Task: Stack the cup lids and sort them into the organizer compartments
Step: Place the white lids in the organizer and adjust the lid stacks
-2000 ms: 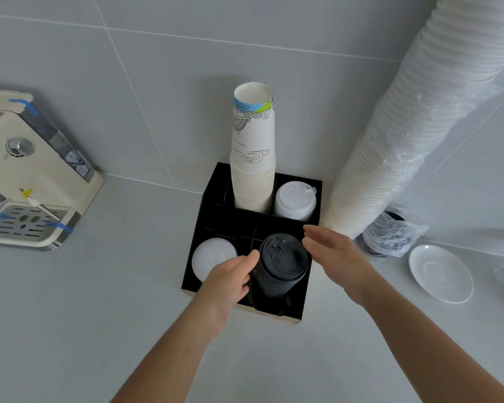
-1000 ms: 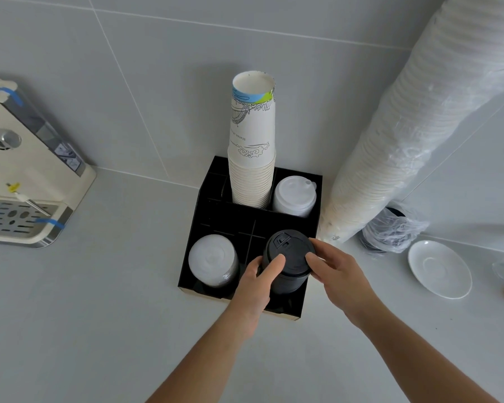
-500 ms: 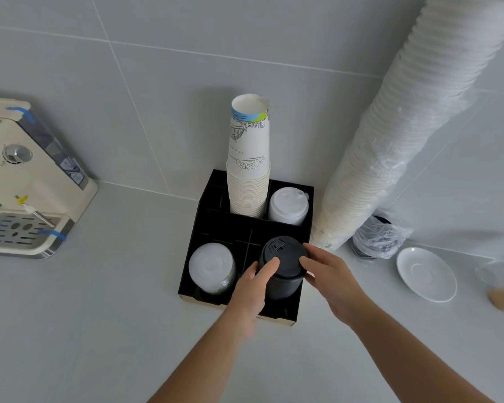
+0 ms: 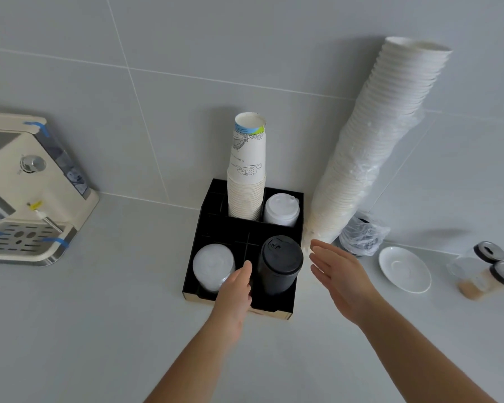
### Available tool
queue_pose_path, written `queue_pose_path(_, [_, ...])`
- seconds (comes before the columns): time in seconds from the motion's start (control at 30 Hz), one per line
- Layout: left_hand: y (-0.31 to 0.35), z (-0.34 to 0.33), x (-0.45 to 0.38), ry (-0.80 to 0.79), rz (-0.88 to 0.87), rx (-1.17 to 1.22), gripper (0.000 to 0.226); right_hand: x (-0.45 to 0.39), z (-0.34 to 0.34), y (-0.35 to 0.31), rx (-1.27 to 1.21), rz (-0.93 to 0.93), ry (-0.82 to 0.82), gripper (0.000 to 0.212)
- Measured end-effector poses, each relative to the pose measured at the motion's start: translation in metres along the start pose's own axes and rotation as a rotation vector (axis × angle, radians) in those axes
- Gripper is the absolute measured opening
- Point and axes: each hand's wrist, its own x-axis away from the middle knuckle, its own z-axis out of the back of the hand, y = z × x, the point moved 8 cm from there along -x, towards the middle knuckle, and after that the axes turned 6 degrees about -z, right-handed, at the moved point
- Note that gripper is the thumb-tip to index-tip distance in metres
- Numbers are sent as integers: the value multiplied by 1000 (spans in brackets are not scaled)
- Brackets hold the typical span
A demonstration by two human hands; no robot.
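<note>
Grey bench (image 4: 99,330), grey tiled wall (image 4: 186,53) (corner at right). Both hands open, empty: left (image 4: 234,289) and right (image 4: 339,274) flank black lids (image 4: 280,264) in organizer (image 4: 213,210).

Soft, even daylight fills the scene, bright without harsh glare. The tall leaning stack of white paper cups (image 4: 370,146) and the shorter printed paper cup stack (image 4: 247,167) cast faint, diffuse shadows on the grey tiled wall (image 4: 186,48). Wide-angle distortion bends tile lines near the edges; focus is slightly soft.
</note>
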Motion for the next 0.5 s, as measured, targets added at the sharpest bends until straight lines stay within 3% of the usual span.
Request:
queue_pose_path(0.13, [-7, 31, 14, 10, 16, 60, 16, 12, -7, -1, -62, 65, -7, 23])
queue_pose_path(0.27, [-10, 68, 21, 20, 2, 55, 17, 15, -25, 10, -142, 60, -30, 30])
queue_pose_path(0.5, [-9, 118, 20, 63, 21, 24, 24, 13, -72, 41, -102, -10, -75, 24])
